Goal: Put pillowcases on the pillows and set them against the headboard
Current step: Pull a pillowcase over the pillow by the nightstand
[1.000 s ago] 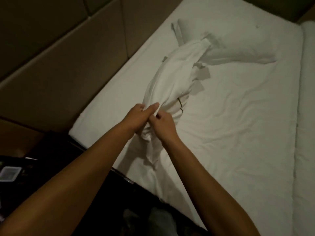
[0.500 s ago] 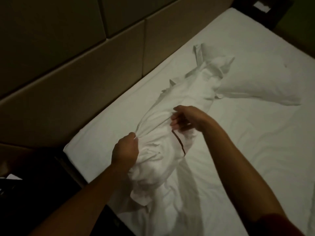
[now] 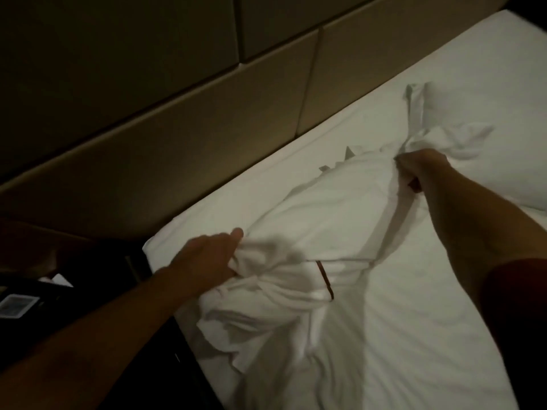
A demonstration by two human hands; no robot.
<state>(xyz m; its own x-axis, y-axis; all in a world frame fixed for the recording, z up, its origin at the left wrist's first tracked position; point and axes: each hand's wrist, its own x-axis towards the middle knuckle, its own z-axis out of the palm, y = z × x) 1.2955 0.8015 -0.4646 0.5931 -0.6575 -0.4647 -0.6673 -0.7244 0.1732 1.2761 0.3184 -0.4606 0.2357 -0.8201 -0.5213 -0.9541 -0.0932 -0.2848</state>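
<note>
A white pillowcase [image 3: 319, 214] with a thin dark red stripe lies stretched out on the bed near the headboard [image 3: 207, 122]. My left hand [image 3: 207, 258] grips its bunched near end by the bed's corner. My right hand [image 3: 420, 170] is closed on its far end, holding the cloth taut. A white pillow [image 3: 488, 149] lies beyond my right hand at the far right. Whether a pillow is inside the pillowcase is unclear.
The white sheeted mattress [image 3: 414, 335] fills the right and lower part of the view. A padded tan headboard runs along the left. A dark bedside stand [image 3: 74, 291] with small items sits below the bed's corner at left.
My hands have moved apart: the right one went up and away along the pillowcase to its far end, and the left one stayed on the near end. The cloth is now spread and taut.
</note>
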